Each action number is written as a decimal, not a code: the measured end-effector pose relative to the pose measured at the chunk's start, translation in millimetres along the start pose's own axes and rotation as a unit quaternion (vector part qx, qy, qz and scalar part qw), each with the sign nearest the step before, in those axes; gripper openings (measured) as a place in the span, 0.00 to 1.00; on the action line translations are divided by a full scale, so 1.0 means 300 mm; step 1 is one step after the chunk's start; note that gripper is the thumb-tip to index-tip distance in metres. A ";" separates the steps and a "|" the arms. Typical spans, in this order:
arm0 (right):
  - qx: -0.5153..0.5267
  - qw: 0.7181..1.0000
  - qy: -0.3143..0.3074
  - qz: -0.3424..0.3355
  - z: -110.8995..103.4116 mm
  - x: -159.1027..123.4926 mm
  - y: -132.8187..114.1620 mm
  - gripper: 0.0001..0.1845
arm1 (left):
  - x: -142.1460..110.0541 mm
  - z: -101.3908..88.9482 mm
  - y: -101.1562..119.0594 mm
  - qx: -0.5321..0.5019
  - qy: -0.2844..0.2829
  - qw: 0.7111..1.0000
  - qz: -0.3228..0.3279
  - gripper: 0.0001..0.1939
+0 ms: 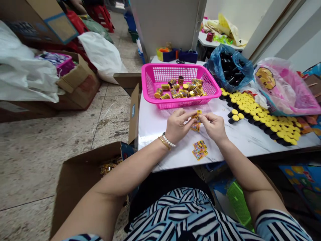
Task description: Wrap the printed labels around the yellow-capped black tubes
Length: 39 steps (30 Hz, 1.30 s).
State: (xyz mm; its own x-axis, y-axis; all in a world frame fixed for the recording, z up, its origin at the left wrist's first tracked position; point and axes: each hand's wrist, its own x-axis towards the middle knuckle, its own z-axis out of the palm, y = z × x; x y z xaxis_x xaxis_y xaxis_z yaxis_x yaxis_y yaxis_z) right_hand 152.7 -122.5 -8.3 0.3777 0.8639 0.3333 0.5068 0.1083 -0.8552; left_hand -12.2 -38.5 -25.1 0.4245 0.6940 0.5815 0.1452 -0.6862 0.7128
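Over the white marble table, my left hand and my right hand meet, both pinching a small yellow sticker label. A strip of the same labels hangs just under my fingers. More yellow labels lie flat on the table near its front edge. Behind my hands stands a pink plastic basket holding several small yellow-labelled containers.
Rows of black tubes with yellow caps cover the table's right side. A blue bag of black tubes and a pink bag sit behind them. An open cardboard box stands on the floor at my left; boxes and white bags lie farther left.
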 end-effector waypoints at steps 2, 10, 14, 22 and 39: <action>0.066 0.997 0.019 0.025 0.030 0.036 0.008 0.20 | 0.008 -0.020 0.017 -0.030 0.036 0.997 -0.060 0.14; 0.060 0.993 0.096 0.036 0.098 0.033 0.006 0.25 | 0.013 -0.036 0.050 -0.174 0.053 0.965 -0.189 0.17; 0.051 0.992 0.117 0.015 0.107 0.016 0.013 0.24 | 0.019 -0.035 0.045 -0.198 0.067 0.954 -0.214 0.18; -0.052 0.987 0.095 -0.121 0.120 0.001 0.036 0.22 | 0.030 -0.030 0.015 -0.224 0.071 0.955 -0.182 0.12; -0.203 0.979 0.011 0.015 -0.168 -0.013 0.162 0.13 | 0.100 -0.056 -0.063 -0.472 -0.085 0.722 -0.499 0.03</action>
State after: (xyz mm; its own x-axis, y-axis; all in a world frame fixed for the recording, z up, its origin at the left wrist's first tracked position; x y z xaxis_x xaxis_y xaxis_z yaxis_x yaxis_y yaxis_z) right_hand 214.9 -145.5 -31.0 0.4119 0.8522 0.3226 0.7601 -0.1261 -0.6374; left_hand -17.3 -1.1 -14.4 0.6442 0.6488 -0.4051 -0.1852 0.6461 0.7404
